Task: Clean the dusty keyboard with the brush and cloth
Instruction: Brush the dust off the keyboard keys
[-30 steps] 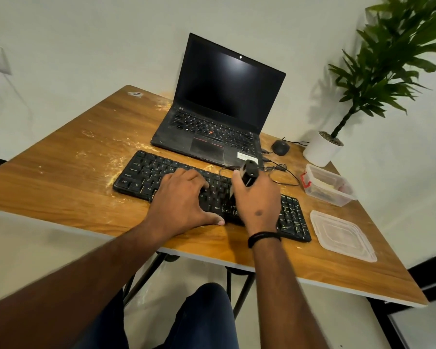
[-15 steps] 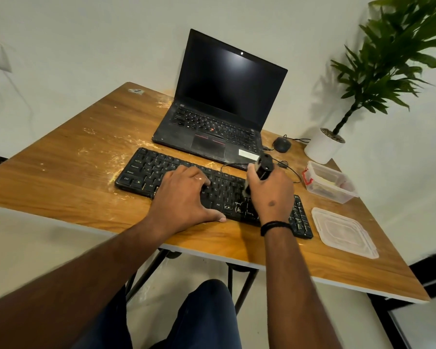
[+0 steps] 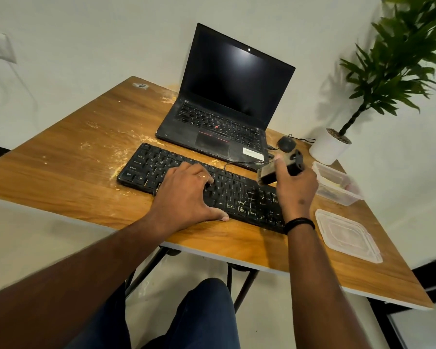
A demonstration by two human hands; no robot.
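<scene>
Left hand (image 3: 186, 195) is spread flat on the middle of the keyboard (image 3: 146, 170) and the right hand (image 3: 296, 187) grips the brush (image 3: 275, 171) just above its right end, so a hard flick could fling dust toward the laptop (image 3: 212, 129)

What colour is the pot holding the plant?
White pot, clearest in the head view.

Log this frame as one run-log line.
step: brushing | left hand: steadies keyboard | right hand: holds brush above right-end keys | dust: visible there
</scene>
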